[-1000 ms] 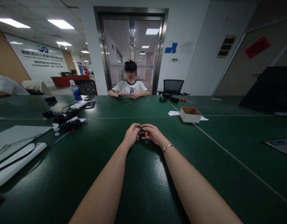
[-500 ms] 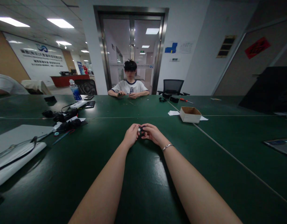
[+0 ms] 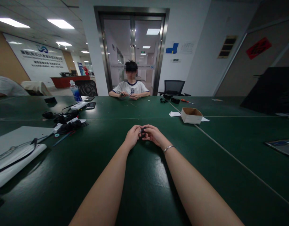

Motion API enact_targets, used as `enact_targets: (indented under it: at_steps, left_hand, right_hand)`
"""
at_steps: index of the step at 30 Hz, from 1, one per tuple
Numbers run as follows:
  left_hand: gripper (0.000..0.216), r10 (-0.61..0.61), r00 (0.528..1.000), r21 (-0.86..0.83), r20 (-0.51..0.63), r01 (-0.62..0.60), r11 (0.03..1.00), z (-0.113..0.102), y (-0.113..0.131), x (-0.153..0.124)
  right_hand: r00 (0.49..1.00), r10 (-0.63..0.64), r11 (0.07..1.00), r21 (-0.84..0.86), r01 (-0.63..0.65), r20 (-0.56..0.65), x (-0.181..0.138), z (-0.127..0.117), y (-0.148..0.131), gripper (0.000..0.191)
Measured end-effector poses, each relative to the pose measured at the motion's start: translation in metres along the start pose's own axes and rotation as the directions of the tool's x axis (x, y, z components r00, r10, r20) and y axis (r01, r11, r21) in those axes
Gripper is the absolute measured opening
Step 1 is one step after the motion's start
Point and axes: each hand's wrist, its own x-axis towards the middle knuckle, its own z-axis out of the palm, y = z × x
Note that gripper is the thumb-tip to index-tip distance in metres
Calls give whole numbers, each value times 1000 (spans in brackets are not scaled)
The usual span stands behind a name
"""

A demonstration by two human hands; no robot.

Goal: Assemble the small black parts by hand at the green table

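1. A small black part [image 3: 142,133] is held betw. both hands, just above the green table [image 3: 144,182], straight ahead of the wearer at approx. mid-table.
2. Left hand [image 3: 133,135]: fingers curled in, tips pinched on the part's left side. Right hand [image 3: 153,134]: fingers also curled, tips closed on its right side. Both hands are thus grasping the same piece; no finger is seen released.
3. Key relation: the part lies at the meeting pt of the two sets of fingertips, i.e. to the right of the left hand and to the left of the right hand. Neither hand is clearly nearer; it is shared about equally.
4. Long axis: cannot be told, since the part is mostly hidden by the fingers and is too small in view. A pale glint is seen on its top, nothing more.
5. A bracelet [image 3: 169,147] is worn on the right wrist.
6. Around: a cardboard box [image 3: 191,115] is set well apart to the right-front; a heap of black parts and cables [image 3: 65,121] lies well apart to the left; another person [image 3: 130,88] is seated across the table, own hands busy.
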Motion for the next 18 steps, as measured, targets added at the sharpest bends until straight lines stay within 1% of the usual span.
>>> enact_targets:
  at_steps: [2, 7, 10, 18]
  left_hand:
    - [21, -16, 1000, -4, 2, 16, 1000, 0, 1, 0]
    - [23, -13, 1000, 15, -4, 13, 1000, 0, 6, -3]
    - [25, -42, 999, 42, -15, 43, 998, 0, 8, -5]
    - [26, -58, 998, 33, -2, 58, 998, 0, 7, -4]
  right_hand:
    - [1000, -1, 1000, 1, 1, -2, 0, 0, 0, 13]
    - [1000, -10, 1000, 9, 10, 6, 1, -1, 1, 14]
    - [1000, -8, 1000, 23, 8, 15, 2, -2, 2, 15]
    - [1000, -7, 1000, 16, 7, 5, 2, -2, 2, 15]
